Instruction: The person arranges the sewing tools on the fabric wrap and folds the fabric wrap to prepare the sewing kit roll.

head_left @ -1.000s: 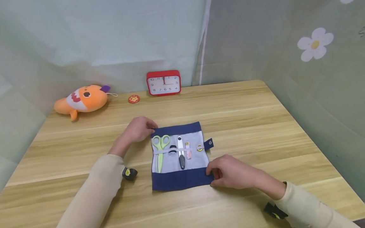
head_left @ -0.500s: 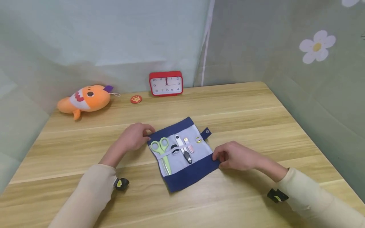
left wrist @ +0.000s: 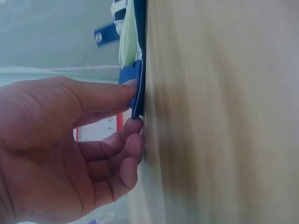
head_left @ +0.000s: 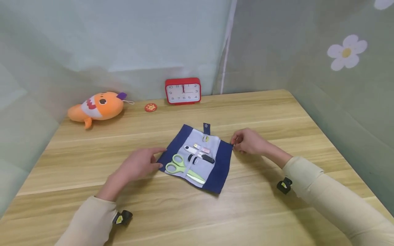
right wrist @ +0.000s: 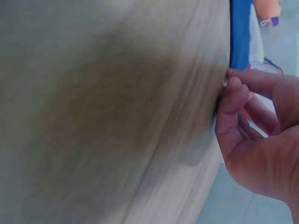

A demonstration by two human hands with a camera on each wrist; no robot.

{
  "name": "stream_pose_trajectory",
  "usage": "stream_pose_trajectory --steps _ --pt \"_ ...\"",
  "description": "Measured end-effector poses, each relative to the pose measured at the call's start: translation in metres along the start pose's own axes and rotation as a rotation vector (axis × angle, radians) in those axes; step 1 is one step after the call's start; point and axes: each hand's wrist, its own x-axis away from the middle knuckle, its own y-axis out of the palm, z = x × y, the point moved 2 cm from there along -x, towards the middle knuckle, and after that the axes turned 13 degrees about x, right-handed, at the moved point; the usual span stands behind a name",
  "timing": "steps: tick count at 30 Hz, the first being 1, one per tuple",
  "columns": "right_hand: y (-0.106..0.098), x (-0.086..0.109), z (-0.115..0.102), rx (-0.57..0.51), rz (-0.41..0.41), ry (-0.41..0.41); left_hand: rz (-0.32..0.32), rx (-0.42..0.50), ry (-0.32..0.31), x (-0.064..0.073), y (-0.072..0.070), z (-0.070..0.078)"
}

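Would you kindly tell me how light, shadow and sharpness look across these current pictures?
Head view: soft light, the clock sharp enough to read its numerals, a pale sheen on the near table; left wrist: slightly hazy, the snap tab soft, brownish shadow on the table beside the fingers; right wrist: dim toward the left, a broad, soft-edged shadow across the table.

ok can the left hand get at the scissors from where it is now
Probably yes: the left hand is near the scissors, which only a strap crosses, though it may need to let go of the pouch it pinches.
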Motion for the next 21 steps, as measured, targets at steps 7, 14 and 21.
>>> stream_pose_trajectory --steps 7,14,21 --pt "-0.001 -0.003 -0.002 0.129 0.121 0.025 -0.001 0.039 -0.041 0.015 0.017 0.010" --pt "0.004 -0.004 -0.012 0.346 0.113 -0.069 0.042 -0.004 -0.048 0.027 0.023 0.019" --pt "0.005 -0.020 -0.012 0.365 0.145 -0.054 0.052 0.013 -0.038 0.030 0.025 0.026"
